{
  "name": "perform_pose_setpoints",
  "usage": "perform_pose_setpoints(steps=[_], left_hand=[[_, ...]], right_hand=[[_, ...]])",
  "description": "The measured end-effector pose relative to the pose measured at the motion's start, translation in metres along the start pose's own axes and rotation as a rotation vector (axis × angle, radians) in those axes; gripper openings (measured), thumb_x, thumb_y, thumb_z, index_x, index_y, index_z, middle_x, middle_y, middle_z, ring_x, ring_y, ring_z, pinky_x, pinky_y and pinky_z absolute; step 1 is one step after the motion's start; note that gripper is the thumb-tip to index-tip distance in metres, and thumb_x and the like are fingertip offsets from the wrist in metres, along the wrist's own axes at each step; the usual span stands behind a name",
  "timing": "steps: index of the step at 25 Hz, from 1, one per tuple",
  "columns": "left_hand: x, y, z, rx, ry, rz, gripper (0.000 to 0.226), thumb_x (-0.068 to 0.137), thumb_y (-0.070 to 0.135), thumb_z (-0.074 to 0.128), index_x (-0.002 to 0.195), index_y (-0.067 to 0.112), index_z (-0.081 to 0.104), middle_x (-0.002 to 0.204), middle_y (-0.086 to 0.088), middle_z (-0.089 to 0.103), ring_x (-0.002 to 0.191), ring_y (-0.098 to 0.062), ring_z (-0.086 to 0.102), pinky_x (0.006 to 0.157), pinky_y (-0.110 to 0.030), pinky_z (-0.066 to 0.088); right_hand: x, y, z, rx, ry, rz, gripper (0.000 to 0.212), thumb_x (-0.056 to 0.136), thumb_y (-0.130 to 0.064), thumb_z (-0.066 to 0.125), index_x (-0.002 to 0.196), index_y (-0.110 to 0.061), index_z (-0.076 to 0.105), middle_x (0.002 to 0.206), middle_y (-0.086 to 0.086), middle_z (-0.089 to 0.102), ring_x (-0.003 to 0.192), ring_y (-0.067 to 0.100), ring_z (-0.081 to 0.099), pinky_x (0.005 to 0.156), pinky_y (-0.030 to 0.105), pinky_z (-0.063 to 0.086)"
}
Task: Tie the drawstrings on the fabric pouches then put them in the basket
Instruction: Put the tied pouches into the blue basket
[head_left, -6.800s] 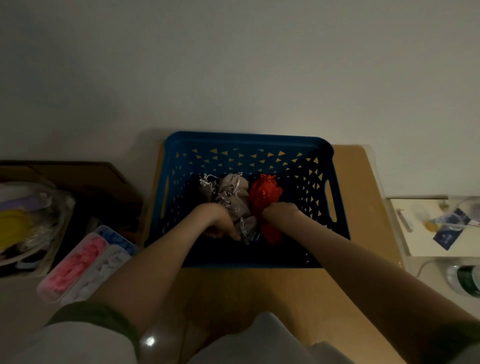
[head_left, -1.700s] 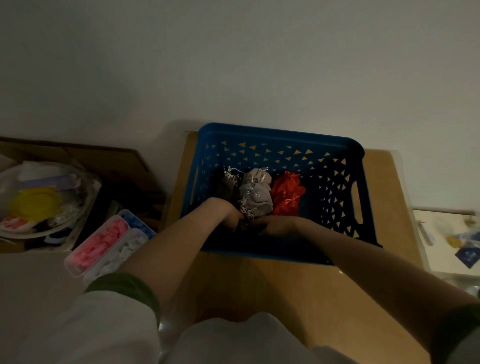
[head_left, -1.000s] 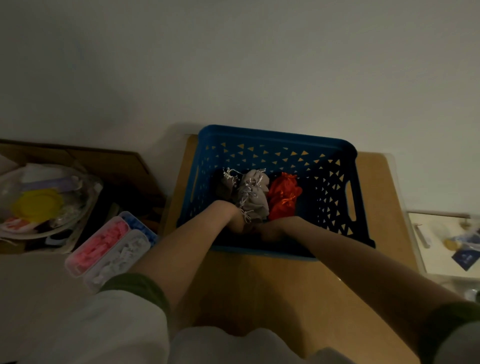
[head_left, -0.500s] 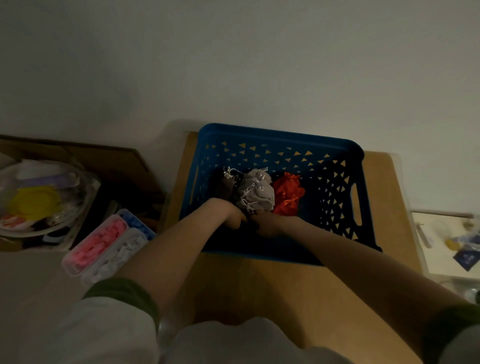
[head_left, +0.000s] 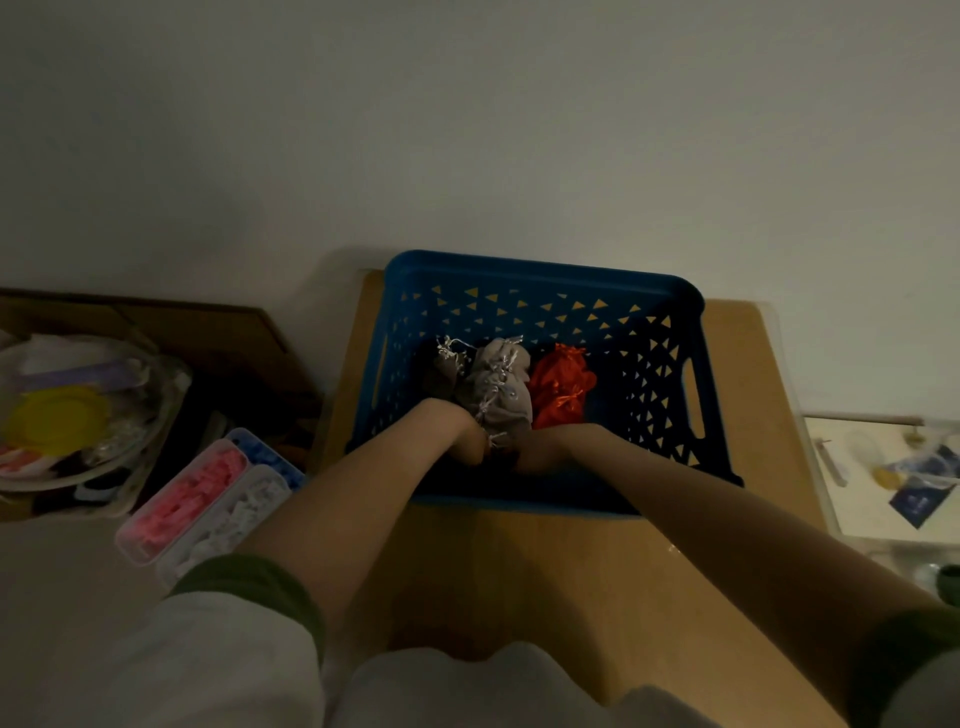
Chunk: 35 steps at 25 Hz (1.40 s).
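Note:
A blue plastic basket (head_left: 540, 270) stands on the wooden table (head_left: 519, 571) against the wall. Inside it lie a grey pouch (head_left: 498, 384) with silver strings, a red pouch (head_left: 561, 384) to its right and a darker pouch (head_left: 441, 374) to its left. Both my hands are down in the basket behind its near wall. My left hand (head_left: 462, 441) and my right hand (head_left: 545, 447) sit close together at the near end of the grey pouch, with a dark shape and a bit of silver string between them. My fingers are lost in shadow.
A divided box (head_left: 197, 499) of pink, white and blue pieces lies left of the table. Farther left stands a clear container with a yellow lid (head_left: 57, 415) in front of cardboard (head_left: 208, 332). A white surface with small items (head_left: 909, 483) is at the right.
Since 6.8 s ago my right hand has left the red pouch and joined the left at the near end of the grey pouch. Over the last second both hands barely moved.

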<state>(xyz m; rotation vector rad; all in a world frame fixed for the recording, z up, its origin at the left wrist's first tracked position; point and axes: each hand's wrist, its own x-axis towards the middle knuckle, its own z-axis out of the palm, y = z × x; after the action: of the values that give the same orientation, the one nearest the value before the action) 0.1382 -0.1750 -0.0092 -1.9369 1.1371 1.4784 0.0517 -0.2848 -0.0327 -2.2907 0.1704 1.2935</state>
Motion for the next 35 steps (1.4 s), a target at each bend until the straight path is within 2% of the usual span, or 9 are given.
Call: perform_pose_setpoints(steps=[3,6,8,11,16,21,24,30,35], left_hand=[[-0.002,-0.004,0.002,-0.272,0.031,0.012,0.038,0.094,0.02,0.048,0.132,0.014,0.049,0.124,-0.009,0.055,0.105,-0.026,0.058,0.092,-0.04,0.05],[-0.01,-0.002,0.003,-0.667,0.115,0.032,0.028,0.096,0.016,0.051,0.121,0.005,0.056,0.101,-0.009,0.064,0.092,-0.02,0.063,0.081,-0.033,0.055],[-0.016,-0.001,0.002,-0.733,0.167,0.043,0.028,0.096,0.013,0.049,0.121,0.002,0.056,0.1,-0.01,0.065,0.095,-0.022,0.064,0.083,-0.034,0.055],[-0.028,0.003,0.0,-0.738,0.219,0.056,0.028,0.098,0.009,0.043,0.122,0.001,0.056,0.114,-0.014,0.065,0.102,-0.024,0.065,0.087,-0.035,0.054],[-0.048,0.011,0.005,-0.665,0.368,0.035,0.029,0.098,0.01,0.041,0.121,0.004,0.057,0.119,-0.012,0.062,0.098,-0.021,0.063,0.078,-0.031,0.053],[-0.055,0.013,0.017,-0.584,0.386,-0.01,0.027,0.097,0.008,0.041,0.119,0.004,0.057,0.116,-0.015,0.062,0.102,-0.026,0.062,0.086,-0.038,0.052],[-0.049,0.005,0.025,-0.574,0.353,-0.054,0.026,0.097,0.011,0.043,0.116,0.002,0.059,0.117,-0.017,0.062,0.103,-0.03,0.062,0.089,-0.042,0.052],[-0.047,-0.009,0.021,-0.534,0.166,-0.027,0.029,0.094,0.022,0.055,0.119,0.012,0.064,0.13,-0.008,0.055,0.111,-0.027,0.055,0.095,-0.041,0.047],[-0.047,-0.014,0.017,-0.347,0.009,-0.078,0.044,0.094,0.035,0.055,0.134,0.016,0.054,0.144,-0.008,0.044,0.128,-0.03,0.044,0.097,-0.038,0.043]], right_hand=[[-0.005,-0.001,-0.003,0.041,-0.031,0.047,0.037,0.098,-0.018,0.045,0.135,-0.012,0.043,0.114,0.015,0.057,0.075,0.015,0.05,0.064,0.025,0.046],[-0.014,-0.006,-0.01,0.174,0.018,0.068,0.037,0.1,-0.023,0.045,0.134,-0.01,0.046,0.099,0.005,0.056,0.074,0.01,0.051,0.063,0.021,0.046],[-0.018,-0.01,-0.013,0.232,0.067,0.062,0.038,0.098,-0.027,0.048,0.132,-0.01,0.049,0.099,0.002,0.059,0.081,0.011,0.053,0.069,0.023,0.048],[-0.028,-0.016,-0.016,0.234,0.117,0.038,0.038,0.097,-0.029,0.05,0.131,-0.011,0.052,0.115,0.01,0.061,0.092,0.017,0.054,0.071,0.025,0.047],[-0.052,-0.016,-0.011,0.234,0.271,0.017,0.029,0.097,-0.02,0.05,0.12,-0.006,0.058,0.102,0.012,0.061,0.08,0.018,0.053,0.062,0.024,0.044],[-0.057,-0.018,0.004,0.123,0.139,0.032,0.036,0.1,-0.017,0.043,0.134,-0.019,0.05,0.126,0.002,0.05,0.105,0.022,0.052,0.078,0.029,0.051],[-0.051,-0.022,0.01,0.008,0.05,0.075,0.048,0.102,-0.032,0.039,0.147,-0.018,0.032,0.15,0.009,0.034,0.133,0.03,0.037,0.109,0.042,0.033],[-0.028,-0.021,0.01,-0.265,0.014,0.108,0.05,0.104,-0.029,0.028,0.151,-0.016,0.018,0.152,0.013,0.03,0.134,0.032,0.036,0.108,0.042,0.033],[-0.02,-0.02,0.008,-0.076,0.065,-0.022,0.05,0.1,-0.007,0.039,0.149,-0.012,0.027,0.154,0.011,0.028,0.14,0.028,0.029,0.11,0.035,0.028]])
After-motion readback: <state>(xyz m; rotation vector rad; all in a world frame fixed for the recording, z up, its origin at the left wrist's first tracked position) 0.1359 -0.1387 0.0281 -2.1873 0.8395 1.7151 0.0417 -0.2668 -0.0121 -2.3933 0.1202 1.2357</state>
